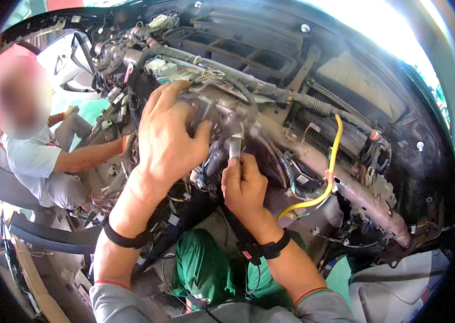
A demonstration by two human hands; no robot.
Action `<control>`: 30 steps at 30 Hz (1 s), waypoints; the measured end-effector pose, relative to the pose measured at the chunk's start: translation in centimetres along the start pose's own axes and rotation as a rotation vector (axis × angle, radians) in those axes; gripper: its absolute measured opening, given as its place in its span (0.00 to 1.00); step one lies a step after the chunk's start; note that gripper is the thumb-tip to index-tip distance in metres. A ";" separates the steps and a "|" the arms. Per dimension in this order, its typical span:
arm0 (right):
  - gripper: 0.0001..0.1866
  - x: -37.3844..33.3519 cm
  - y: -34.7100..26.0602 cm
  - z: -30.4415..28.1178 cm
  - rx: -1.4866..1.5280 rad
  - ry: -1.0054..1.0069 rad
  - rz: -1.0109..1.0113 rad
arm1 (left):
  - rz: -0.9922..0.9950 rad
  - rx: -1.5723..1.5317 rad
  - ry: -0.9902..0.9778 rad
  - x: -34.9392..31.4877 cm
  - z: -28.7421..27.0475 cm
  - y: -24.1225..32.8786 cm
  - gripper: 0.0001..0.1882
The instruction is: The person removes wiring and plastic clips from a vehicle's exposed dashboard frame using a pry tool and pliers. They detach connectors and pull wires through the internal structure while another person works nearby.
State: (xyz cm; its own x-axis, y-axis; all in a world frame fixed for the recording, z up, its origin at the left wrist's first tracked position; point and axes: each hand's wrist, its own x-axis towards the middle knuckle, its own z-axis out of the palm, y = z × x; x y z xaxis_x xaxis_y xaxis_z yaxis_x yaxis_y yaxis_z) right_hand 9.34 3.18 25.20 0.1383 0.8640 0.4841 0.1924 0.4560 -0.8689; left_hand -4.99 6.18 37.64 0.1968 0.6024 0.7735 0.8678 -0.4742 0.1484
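Observation:
In a stripped car dashboard, a metal cross beam (313,156) runs slantwise, with wiring along it. My left hand (165,132) rests over the wiring and brackets near the middle of the beam. Its fingers curve forward, and the thumb stands apart from them. Right of it, my right hand (245,185) is closed with the thumb pressed forward, gripping a flat silver piece (235,146) that sticks up from the fingers; its lower end is hidden in my hand. Between the hands, dark brackets and cables (214,121) look blurred.
A yellow cable (331,172) loops over the beam to the right. Wire bundles (125,91) hang at the far left, where another person (33,156) sits reaching into the dashboard. Air duct openings (233,48) lie behind the beam. A grey door panel (400,285) stands at the lower right.

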 end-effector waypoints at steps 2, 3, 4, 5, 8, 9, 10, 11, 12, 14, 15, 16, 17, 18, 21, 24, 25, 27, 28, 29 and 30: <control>0.04 0.2 1.3 0.0 -0.158 0.058 -0.141 | 0.040 0.009 0.006 0.5 -0.1 0.2 0.11; 0.03 0.4 2.2 -0.1 -0.324 0.109 -0.275 | 0.028 0.046 -0.003 0.8 -0.5 0.6 0.13; 0.05 1.1 3.0 -0.9 -0.414 0.066 -0.370 | 0.014 0.084 -0.014 1.0 -0.8 0.9 0.14; 0.05 1.3 3.4 -1.3 -0.443 -0.029 -0.290 | 0.024 0.093 -0.010 1.2 -0.9 0.7 0.14; 0.05 1.6 3.7 -1.9 -0.394 -0.003 -0.438 | 0.091 -0.038 -0.142 1.6 -0.7 0.5 0.24; 0.05 1.2 3.6 -1.7 -0.387 -0.004 -0.362 | 0.129 -0.049 -0.223 2.0 -0.4 0.6 0.27; 0.05 0.9 3.4 -1.3 -0.386 0.004 -0.280 | 0.166 -0.018 -0.218 2.2 -0.2 0.7 0.26; 0.05 0.8 3.3 -1.0 -0.384 0.008 -0.275 | 0.203 0.012 -0.214 2.4 0.0 0.8 0.25; 0.05 0.7 3.3 -0.7 -0.355 0.011 -0.282 | 0.208 0.012 -0.220 2.7 0.0 0.8 0.25; 0.06 0.6 3.0 -0.7 -0.332 -0.002 -0.276 | 0.214 0.122 -0.343 3.4 -0.1 1.0 0.20; 0.06 0.7 3.1 -0.7 -0.330 -0.003 -0.273 | 0.213 0.123 -0.347 3.8 0.2 1.0 0.20; 0.05 0.8 3.2 -0.8 -0.328 0.011 -0.299 | 0.277 0.122 -0.354 4.2 0.6 1.0 0.17; 0.05 0.8 3.2 -0.9 -0.326 0.025 -0.324 | 0.343 0.121 -0.361 4.7 1.0 1.0 0.15; 0.05 0.8 3.2 -1.0 -0.326 0.026 -0.322 | 0.370 0.116 -0.420 5.0 1.7 0.9 0.14; 0.05 0.9 2.8 -1.2 -0.337 0.023 -0.366 | 0.361 0.087 -0.517 5.9 2.1 0.6 0.12; 0.05 0.8 2.6 -1.5 -0.334 0.074 -0.403 | 0.382 -0.081 -0.467 5.3 2.9 -0.1 0.12; 0.05 0.6 2.5 -1.3 -0.334 0.052 -0.392 | 0.356 -0.185 -0.427 4.8 2.9 -0.6 0.12; 0.05 0.2 1.9 -0.7 -0.332 0.026 -0.381 | 0.342 -0.191 -0.415 4.7 2.6 -1.1 0.13; 0.05 -0.2 1.4 -0.6 -0.260 0.044 -0.305 | 0.324 -0.152 -0.452 4.9 2.5 -0.8 0.13; 0.05 -0.6 1.0 -0.5 -0.189 0.059 -0.227 | 0.303 -0.112 -0.489 5.1 2.4 -0.6 0.12; 0.07 -1.3 1.3 -0.5 -0.212 0.059 -0.203 | 0.303 -0.109 -0.491 4.9 2.5 -0.5 0.12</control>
State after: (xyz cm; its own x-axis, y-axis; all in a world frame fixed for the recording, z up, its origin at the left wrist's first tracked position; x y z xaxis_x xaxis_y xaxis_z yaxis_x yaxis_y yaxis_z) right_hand 9.85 2.49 23.50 0.1315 0.7430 0.6562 0.4193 0.5582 -0.7160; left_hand -3.36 10.98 39.83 0.6397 0.6442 0.4194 0.6932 -0.7192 0.0474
